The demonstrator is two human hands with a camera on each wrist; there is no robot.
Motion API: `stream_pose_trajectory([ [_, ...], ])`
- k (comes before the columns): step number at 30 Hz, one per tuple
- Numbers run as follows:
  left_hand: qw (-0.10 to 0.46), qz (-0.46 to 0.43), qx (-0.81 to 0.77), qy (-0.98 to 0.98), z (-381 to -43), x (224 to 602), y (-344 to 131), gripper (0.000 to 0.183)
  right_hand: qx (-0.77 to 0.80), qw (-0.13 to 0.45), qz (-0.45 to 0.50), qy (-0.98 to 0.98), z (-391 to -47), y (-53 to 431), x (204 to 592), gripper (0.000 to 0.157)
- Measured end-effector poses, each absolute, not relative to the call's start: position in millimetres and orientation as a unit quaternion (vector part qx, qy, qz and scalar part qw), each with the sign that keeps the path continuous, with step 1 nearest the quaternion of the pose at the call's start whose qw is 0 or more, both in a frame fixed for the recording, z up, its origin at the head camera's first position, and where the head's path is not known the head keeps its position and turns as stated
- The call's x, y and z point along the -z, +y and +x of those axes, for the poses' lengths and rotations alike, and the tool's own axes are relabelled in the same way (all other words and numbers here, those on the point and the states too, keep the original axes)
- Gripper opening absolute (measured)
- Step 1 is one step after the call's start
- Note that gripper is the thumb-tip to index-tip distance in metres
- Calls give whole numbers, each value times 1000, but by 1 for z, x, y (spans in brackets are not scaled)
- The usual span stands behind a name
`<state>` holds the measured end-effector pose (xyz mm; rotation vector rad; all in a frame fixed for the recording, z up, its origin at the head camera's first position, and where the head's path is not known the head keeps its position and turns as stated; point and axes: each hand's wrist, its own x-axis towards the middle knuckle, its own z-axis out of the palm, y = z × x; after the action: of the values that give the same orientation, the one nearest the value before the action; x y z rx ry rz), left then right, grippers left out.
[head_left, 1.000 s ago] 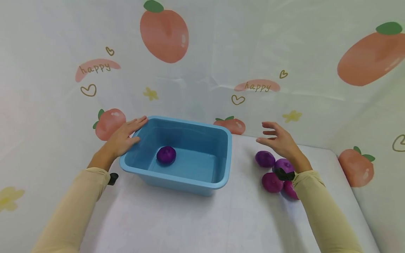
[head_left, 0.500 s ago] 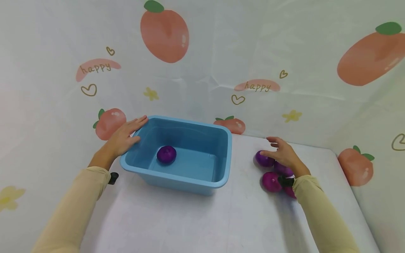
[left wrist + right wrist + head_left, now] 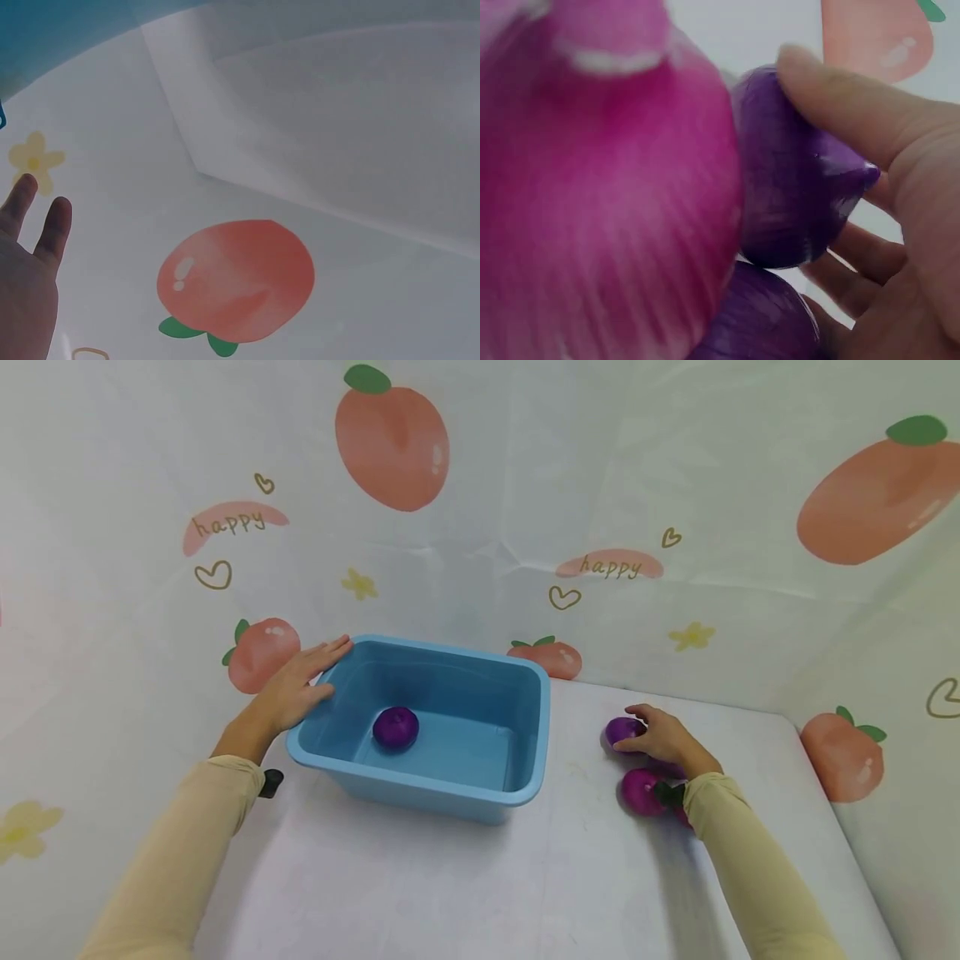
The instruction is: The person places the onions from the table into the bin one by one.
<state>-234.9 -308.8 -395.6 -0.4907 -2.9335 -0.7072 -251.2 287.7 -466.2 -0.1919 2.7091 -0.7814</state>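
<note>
In the head view my right hand (image 3: 663, 739) pinches a dark purple onion (image 3: 619, 731) on the white table, thumb on the near side and fingers curled round the far side. The right wrist view shows the thumb (image 3: 847, 101) against this onion (image 3: 780, 180), with the fingers behind it. A large magenta onion (image 3: 607, 217) and another purple onion (image 3: 761, 315) lie close by. My left hand (image 3: 288, 693) rests with straight fingers on the left rim of a blue plastic tub (image 3: 420, 787). One purple onion (image 3: 396, 728) lies inside the tub, toward its left.
Beside the right wrist sit a magenta onion (image 3: 640, 792) and others partly covered by the hand and sleeve. Behind the table (image 3: 480, 893) rises a white printed backdrop (image 3: 480, 527). The tub's tall walls stand between its inside and the loose onions.
My right hand has come down from above the onions and its fingers have closed round the dark purple one. My left hand and the tub stay in place.
</note>
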Motion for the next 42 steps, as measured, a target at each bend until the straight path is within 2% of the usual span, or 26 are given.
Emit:
stream_pose_trajectory([
  [9, 40, -152, 231, -960, -234, 396, -308, 63, 261, 157, -70, 950, -251, 286, 469, 83],
  [17, 37, -153, 230, -960, -234, 395, -307, 63, 263, 123, -71, 954, -247, 288, 462, 81],
  [28, 41, -157, 236, -958, -232, 395, -308, 63, 348, 69, -91, 930, -249, 279, 418, 77],
  [42, 41, -151, 225, -962, -232, 396, -308, 62, 419, 34, -141, 896, -256, 234, 361, 69],
])
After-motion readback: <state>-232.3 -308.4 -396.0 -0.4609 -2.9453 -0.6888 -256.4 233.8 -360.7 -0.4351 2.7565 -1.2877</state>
